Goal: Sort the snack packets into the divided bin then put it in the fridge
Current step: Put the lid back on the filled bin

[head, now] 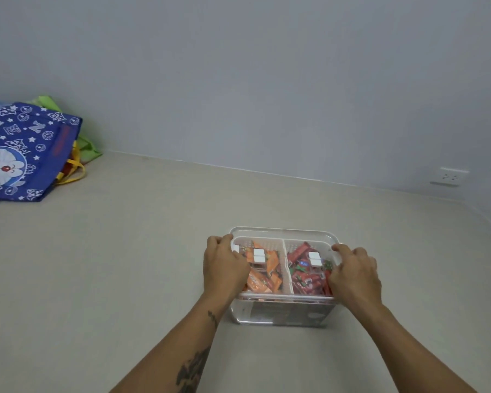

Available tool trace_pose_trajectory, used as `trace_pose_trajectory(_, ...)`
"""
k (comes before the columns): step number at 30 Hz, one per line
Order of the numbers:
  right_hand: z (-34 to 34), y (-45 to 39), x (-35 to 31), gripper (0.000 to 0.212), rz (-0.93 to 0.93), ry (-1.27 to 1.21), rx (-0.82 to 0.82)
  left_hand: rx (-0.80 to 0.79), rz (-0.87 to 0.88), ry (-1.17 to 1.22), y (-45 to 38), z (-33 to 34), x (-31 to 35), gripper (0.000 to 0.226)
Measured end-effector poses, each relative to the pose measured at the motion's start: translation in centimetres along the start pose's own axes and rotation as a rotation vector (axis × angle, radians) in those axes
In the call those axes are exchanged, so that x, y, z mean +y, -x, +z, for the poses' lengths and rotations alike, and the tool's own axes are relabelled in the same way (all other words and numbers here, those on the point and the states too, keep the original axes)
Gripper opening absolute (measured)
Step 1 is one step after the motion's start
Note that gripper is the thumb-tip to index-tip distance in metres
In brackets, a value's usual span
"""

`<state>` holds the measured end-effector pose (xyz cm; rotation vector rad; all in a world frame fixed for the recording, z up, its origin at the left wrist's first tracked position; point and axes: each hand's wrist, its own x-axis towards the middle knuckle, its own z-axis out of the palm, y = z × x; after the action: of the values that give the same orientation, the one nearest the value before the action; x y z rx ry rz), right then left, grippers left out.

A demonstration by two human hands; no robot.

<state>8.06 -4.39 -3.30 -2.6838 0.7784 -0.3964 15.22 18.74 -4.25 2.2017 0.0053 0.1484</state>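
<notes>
I read this as the end of sorting and the start of the carry: my left hand curls over the left rim of the divided bin and my right hand curls over its right rim, so the bin sits squarely between them on the bench. Orange packets fill the left compartment and red packets the right. Next, I judge, comes a level lift toward the fridge, which is out of view. Far left, a blue bag leans by the wall.
</notes>
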Motion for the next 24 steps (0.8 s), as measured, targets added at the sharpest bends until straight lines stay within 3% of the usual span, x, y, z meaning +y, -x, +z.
trace_pose_trajectory(10, -0.4, 0.4, -0.1, 0.048, 0.089, -0.094, -0.049, -0.172, 0.054, -0.41, -0.7, -0.7, 1.1, 0.049)
trace_pose_trajectory(13, -0.6, 0.0, -0.2, 0.065, 0.042, 0.033, -0.112, -0.212, 0.044, -0.443, -0.9, -0.2, 1.5, 0.066)
trace_pose_trajectory(17, -0.4, -1.2, -0.5, 0.087, -0.06, 0.268, -0.19, -0.23, 0.074, -0.504, -1.4, 0.3, 1.7, 0.07)
trace_pose_trajectory(24, 0.0, -2.4, 0.3, 0.062, -0.288, 0.302, -0.146, -0.243, 0.128, -0.638, -1.8, 0.6, 1.3, 0.07)
